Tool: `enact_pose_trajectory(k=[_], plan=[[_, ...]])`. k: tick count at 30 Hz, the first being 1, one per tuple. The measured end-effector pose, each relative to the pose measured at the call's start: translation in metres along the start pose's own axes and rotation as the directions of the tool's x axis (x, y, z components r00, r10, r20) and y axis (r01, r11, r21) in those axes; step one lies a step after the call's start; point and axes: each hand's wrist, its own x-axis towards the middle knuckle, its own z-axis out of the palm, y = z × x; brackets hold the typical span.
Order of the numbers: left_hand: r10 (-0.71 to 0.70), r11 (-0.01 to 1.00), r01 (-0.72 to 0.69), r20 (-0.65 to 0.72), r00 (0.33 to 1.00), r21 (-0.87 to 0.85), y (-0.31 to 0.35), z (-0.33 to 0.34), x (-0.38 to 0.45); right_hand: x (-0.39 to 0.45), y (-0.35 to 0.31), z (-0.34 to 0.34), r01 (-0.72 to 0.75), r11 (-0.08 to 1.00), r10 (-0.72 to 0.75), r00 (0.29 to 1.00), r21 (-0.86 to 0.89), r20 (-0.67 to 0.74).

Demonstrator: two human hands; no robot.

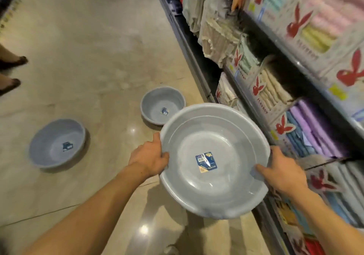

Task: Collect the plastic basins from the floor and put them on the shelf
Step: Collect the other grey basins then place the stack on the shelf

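Shelf unit [266, 89] runs along the right-hand side, packed with boxed towels [275, 89]; no free slot for a basin shows from here, so the landing spot needs finding before committing.

Floor [88, 48], polished tile, lies below and left of the hands. Two basins sit on it: far basin [157, 103] just beyond the left fingertips, partly hidden by the carried rim; left basin [53, 140] well out to the left of the left hand. Someone's feet [11, 71] at the left edge.

Carried basin [212, 184], grey, label inside, held clear of the floor between both hands, tilted toward the camera.

Left hand [149, 156]: thumb over the rim, fingers curled under the left edge, firm grip. Right hand [281, 172]: thumb laid inside the rim, fingers wrapped beneath the right edge.

Judgement: keep both grips opposite each other, level the basin, swing right toward the shelf, and watch the rim against towel boxes. Thin plastic will likely flex; avoid one-handed carrying.
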Motion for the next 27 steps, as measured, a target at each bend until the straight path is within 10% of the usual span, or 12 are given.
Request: enact_pose_trajectory(k=[10,27], plan=[[-0.076,0.99,0.058,-0.134,0.988,-0.132,0.08,-0.315,-0.108,-0.08,-0.131,-0.305,0.169,0.981,-0.162,0.984,0.096,-0.071],[-0.208,0.963,0.153,-0.257,0.944,-0.221,0.118,-0.41,-0.142,-0.062,-0.194,-0.407,0.373,0.923,-0.357,0.922,0.1,-0.148]])
